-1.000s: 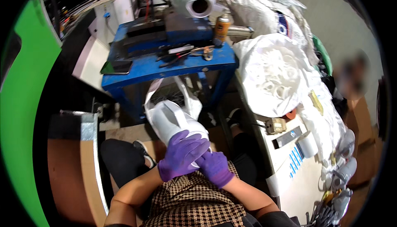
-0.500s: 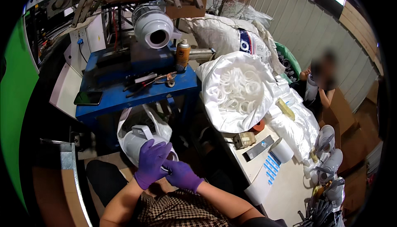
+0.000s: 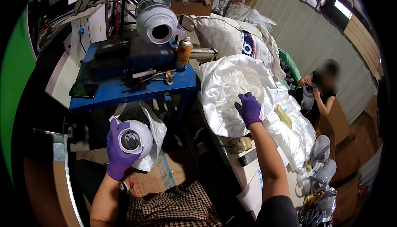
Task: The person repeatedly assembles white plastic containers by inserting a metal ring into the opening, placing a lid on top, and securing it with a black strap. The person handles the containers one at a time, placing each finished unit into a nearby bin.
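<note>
My left hand (image 3: pixel 116 148), in a purple glove, is wrapped round the side of a light grey plastic jug body (image 3: pixel 145 138). Its round opening faces me and looks dark and shiny inside. Behind the jug hangs a white plastic bag (image 3: pixel 158 124), by the blue bench. Over to the right, my right hand (image 3: pixel 249 110), also gloved in purple, reaches over the near right side of a big white sack (image 3: pixel 209 103). Its fingers are apart and bent toward the white plastic rings (image 3: pixel 231 87) heaped inside; whether the fingertips touch a ring is hard to see.
On the blue bench (image 3: pixel 111 97) are a phone (image 3: pixel 84 90), pliers (image 3: pixel 144 78), a spray can (image 3: pixel 184 53) and a grey jug-shaped part (image 3: pixel 156 22). Wrapped grey jugs (image 3: pixel 323 171) line the table's right side. A co-worker (image 3: pixel 324 86) holds another jug.
My right hand has left the jug and swung right, over the sack of rings. My left hand has shifted left with the jug, turning its opening toward me.
</note>
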The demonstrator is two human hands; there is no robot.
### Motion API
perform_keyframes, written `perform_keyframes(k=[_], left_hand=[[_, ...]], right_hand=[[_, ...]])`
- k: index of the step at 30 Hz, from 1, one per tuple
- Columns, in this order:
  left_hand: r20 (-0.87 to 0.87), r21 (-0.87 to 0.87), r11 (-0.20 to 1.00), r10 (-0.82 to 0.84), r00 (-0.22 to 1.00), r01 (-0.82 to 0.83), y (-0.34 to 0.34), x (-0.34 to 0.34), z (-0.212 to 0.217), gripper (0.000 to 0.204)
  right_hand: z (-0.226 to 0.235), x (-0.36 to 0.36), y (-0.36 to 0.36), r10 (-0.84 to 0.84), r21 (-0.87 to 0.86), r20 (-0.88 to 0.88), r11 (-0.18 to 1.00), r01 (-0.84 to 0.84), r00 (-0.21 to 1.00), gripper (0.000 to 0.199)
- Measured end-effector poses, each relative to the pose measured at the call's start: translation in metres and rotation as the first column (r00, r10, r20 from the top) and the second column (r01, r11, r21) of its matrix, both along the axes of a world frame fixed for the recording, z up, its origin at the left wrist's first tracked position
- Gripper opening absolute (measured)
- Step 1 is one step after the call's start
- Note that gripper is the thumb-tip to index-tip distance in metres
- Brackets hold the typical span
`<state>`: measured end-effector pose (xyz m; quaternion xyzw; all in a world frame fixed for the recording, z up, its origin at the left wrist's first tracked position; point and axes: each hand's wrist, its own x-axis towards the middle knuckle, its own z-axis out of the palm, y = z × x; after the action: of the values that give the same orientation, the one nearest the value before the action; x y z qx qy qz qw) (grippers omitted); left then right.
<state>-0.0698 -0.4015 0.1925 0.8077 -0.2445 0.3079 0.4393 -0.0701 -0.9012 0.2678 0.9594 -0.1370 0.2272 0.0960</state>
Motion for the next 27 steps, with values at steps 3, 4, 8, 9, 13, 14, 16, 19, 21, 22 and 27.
perform_keyframes(k=[3,4,8,9,13,14,16,19,21,22,27], left_hand=[[0.075,0.121,0.992,-0.03,0.997,0.021,0.004,0.0,-0.004,0.12],[0.08,0.121,0.992,-0.031,0.996,0.021,0.008,0.0,-0.003,0.12],[0.039,0.084,0.993,-0.081,0.996,0.077,0.0,-0.008,0.0,0.115],[0.019,0.071,0.992,-0.107,0.994,0.105,-0.003,-0.009,0.0,0.114],[0.011,0.057,0.988,-0.146,0.989,0.146,0.001,-0.012,0.006,0.116],[0.022,0.068,0.988,-0.143,0.99,0.141,0.002,-0.013,0.01,0.117],[0.015,0.107,0.985,-0.135,0.991,0.132,0.003,-0.015,0.015,0.115],[0.071,0.108,0.969,-0.228,0.971,0.22,-0.004,-0.017,0.013,0.114],[0.077,0.125,0.954,-0.285,0.956,0.274,-0.012,-0.023,0.014,0.115],[0.075,0.144,0.941,-0.319,0.945,0.307,-0.012,-0.024,0.011,0.115],[0.002,0.13,0.935,-0.332,0.943,0.329,-0.008,-0.031,0.0,0.119]], right_hand=[[-0.025,0.024,-0.036,0.009,-0.031,-0.058,0.999,-0.011,0.998,0.024],[-0.023,0.027,-0.036,0.05,0.042,-0.009,0.998,-0.05,0.999,0.022],[0.004,0.008,-0.055,0.113,0.328,0.111,0.934,-0.143,0.987,0.027],[0.006,0.0,-0.054,0.061,0.452,0.142,0.884,-0.12,0.988,0.03],[0.039,-0.049,0.048,0.164,0.828,0.376,0.382,-0.41,0.912,0.067],[0.028,-0.059,0.069,0.123,0.896,0.402,0.152,-0.418,0.907,0.056],[0.029,-0.099,0.134,-0.003,0.993,-0.007,0.12,0.007,1.0,0.023],[-0.003,-0.152,0.216,0.36,0.877,0.115,-0.475,0.076,0.926,0.02],[-0.045,-0.167,0.236,0.457,0.903,0.084,-0.411,0.126,0.885,0.015],[-0.066,-0.17,0.242,0.484,0.96,0.074,-0.273,0.07,0.872,0.018],[-0.035,-0.139,0.268,0.599,0.23,0.277,0.717,-0.658,0.751,0.02]])
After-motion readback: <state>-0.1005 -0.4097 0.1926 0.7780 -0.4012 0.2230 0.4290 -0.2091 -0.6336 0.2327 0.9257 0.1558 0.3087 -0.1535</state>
